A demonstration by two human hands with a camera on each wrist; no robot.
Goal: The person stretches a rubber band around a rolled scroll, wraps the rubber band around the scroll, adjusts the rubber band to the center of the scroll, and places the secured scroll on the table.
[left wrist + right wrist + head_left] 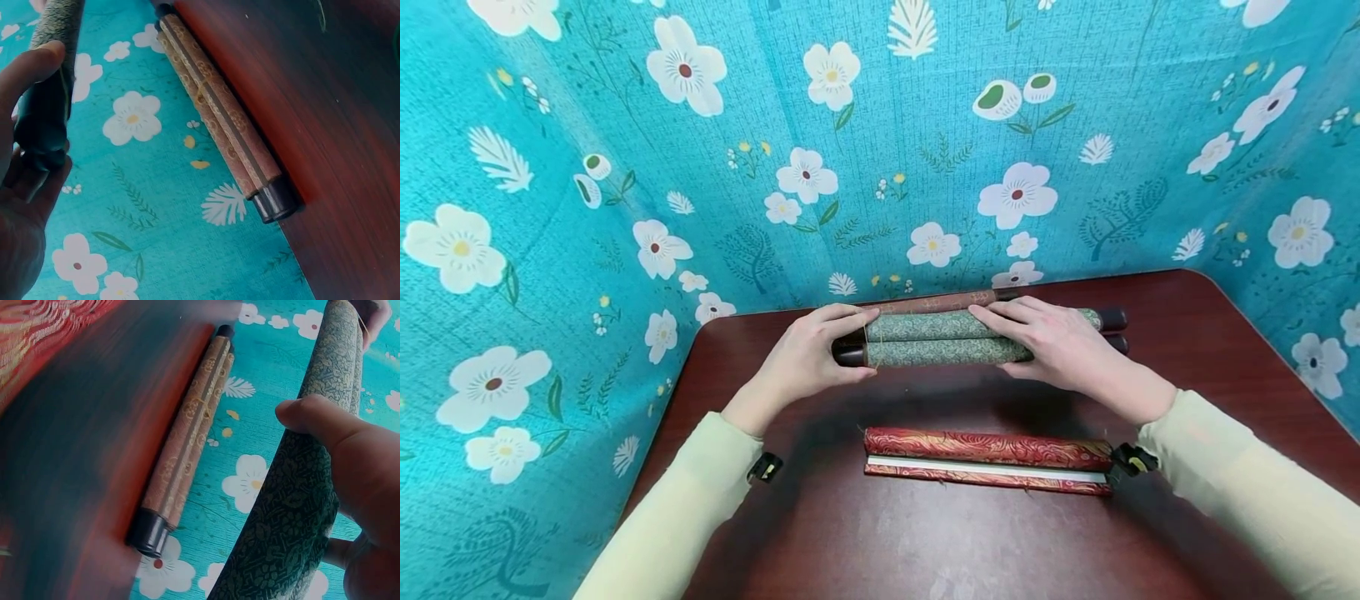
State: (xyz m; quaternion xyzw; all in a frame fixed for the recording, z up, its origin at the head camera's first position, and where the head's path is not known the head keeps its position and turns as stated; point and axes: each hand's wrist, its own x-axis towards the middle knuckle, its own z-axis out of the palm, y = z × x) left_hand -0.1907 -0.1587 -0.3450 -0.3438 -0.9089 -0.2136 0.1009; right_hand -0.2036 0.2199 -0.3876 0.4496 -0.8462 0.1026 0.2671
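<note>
The green patterned scroll (940, 353), a pair of rolls side by side, lies just below the centre of the head view, above the worktop (760, 467). The left hand (808, 346) grasps its left end with curled fingers; the right hand (1063, 337) grips it right of its middle. It should feel fairly light and stiff lengthwise, with a covering that could crease. The dark end knobs (850, 357) look slick; best hold both rolls together near each end.

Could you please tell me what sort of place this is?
Probably an indoor work corner: flowered cloth hangs behind a table, a red scroll lies on it, and a green scroll is held.
</note>
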